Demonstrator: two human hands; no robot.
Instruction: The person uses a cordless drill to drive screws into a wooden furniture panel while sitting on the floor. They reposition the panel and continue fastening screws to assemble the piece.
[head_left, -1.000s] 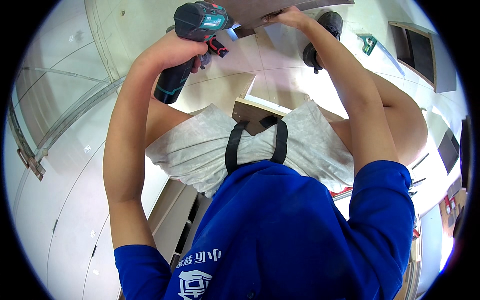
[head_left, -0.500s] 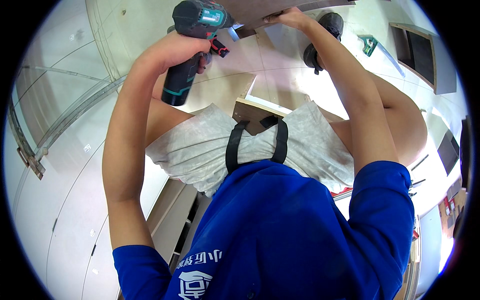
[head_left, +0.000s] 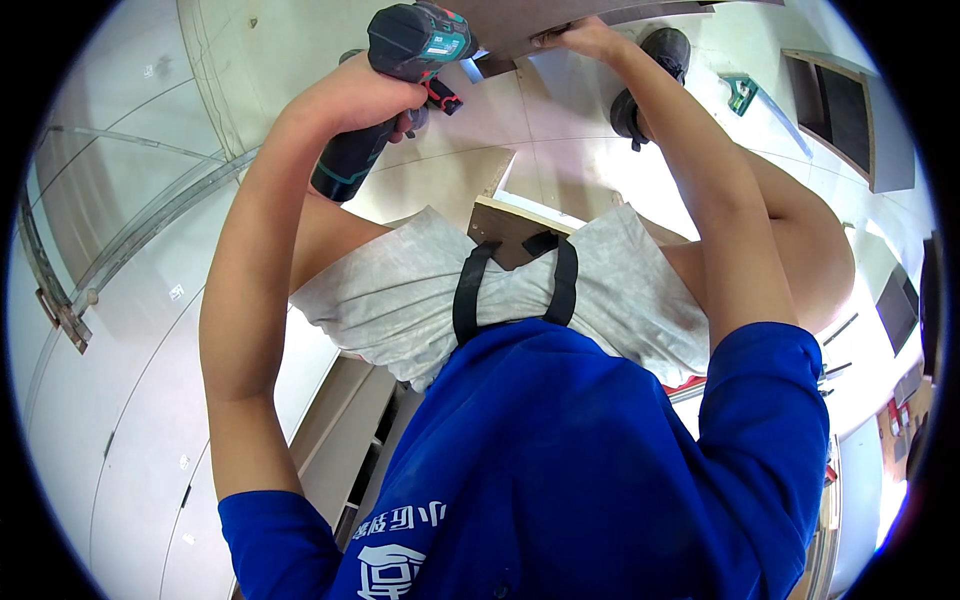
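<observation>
Drill (head_left: 400, 70) first, since that's what we've got in the left hand (head_left: 365, 100): it's a cordless one, dark body with teal trim, and our fingers are wrapped fully round the grip with the battery end hanging down toward the elbow. Nose is pointed up at the near edge of the brown panel (head_left: 560, 15) along the top of the view. We'd guess it's a dense, top-heavy lump with that battery pack, so the rubbery handle is the place to hold it, high up near the trigger so it doesn't wobble. Hard shell, not fragile, not slippery.

Right hand (head_left: 585, 40) is up against the panel's near edge, fingers curled over it and pressing on it, so mostly closed on the board itself. Panel looks stiff and flat, some kind of laminated board; we reckon it's heavy-ish and the edges chip easily, so gripping along the edge like this makes sense.

Below us there's a grey fabric bag (head_left: 500, 300) with black straps resting on the knees, a dark shoe (head_left: 650, 70) on the pale floor (head_left: 450, 180), and a small teal tool (head_left: 740, 92) lying well apart near the floor's right side.
</observation>
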